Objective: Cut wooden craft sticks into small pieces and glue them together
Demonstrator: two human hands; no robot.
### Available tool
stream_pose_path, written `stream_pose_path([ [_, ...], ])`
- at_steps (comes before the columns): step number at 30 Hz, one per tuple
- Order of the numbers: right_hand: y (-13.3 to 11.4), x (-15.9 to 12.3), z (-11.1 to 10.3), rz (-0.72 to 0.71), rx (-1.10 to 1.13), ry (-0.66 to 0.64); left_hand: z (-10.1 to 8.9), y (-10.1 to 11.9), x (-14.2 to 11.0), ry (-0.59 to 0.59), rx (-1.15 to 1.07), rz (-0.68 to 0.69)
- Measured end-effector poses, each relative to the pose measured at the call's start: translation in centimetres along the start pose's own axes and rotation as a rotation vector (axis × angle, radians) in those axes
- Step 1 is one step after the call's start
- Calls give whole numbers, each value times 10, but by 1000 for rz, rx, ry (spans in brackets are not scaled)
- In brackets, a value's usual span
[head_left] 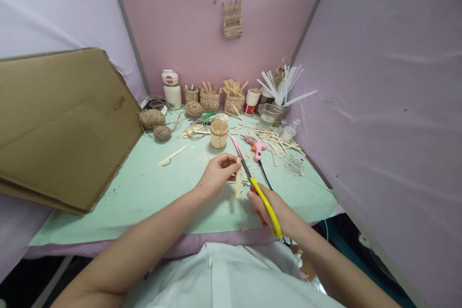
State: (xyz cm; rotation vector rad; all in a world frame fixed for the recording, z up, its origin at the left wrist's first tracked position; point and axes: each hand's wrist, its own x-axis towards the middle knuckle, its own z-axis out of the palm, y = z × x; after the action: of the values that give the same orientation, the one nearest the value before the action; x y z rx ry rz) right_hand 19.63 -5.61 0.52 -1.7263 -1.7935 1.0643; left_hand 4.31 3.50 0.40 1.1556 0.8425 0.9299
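My left hand (221, 172) pinches a flat wooden craft stick (238, 185) near its upper end, so that the stick hangs down upright over the table. In my right hand (272, 207) is a pair of scissors (265, 197) with yellow and red handles. The blades point up and away from me, just right of the stick; whether they touch it I cannot tell. Beyond my left hand stands a small round wooden cup (219, 134). A pink glue gun (257, 148) lies on the table behind the scissors, its dark cord running toward my right hand.
Loose sticks (279, 142) are heaped at the right. Balls of twine (152, 119) and a wooden spoon (173, 155) lie at the left, beside a large cardboard sheet (65, 125). Along the back stand a white jar (172, 90), stick-filled baskets (234, 101) and a plastic cup (267, 116).
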Motion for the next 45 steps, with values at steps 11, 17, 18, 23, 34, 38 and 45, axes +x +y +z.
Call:
stream_pose_path([
  [11, 2, 0, 3, -7, 12, 12, 0, -3, 0, -9, -18, 0],
  [17, 1, 0, 3, 25, 52, -16, 0, -2, -1, -12, -50, -30],
  [18, 0, -1, 2, 23, 50, -17, 0, -2, -1, -12, -57, -37],
  [23, -6, -3, 1, 40, 51, -29, 2, -1, -2, -28, -103, -56],
  [34, -6, -10, -7, 11, -25, -19, -1, 2, -3, -62, -41, -99],
  [38, -7, -13, -13, 29, -25, -29, -4, 2, -3, -81, -29, -100],
  [45, -3, -15, -18, 21, -7, -9, -10, 3, -1, -95, 2, -26],
])
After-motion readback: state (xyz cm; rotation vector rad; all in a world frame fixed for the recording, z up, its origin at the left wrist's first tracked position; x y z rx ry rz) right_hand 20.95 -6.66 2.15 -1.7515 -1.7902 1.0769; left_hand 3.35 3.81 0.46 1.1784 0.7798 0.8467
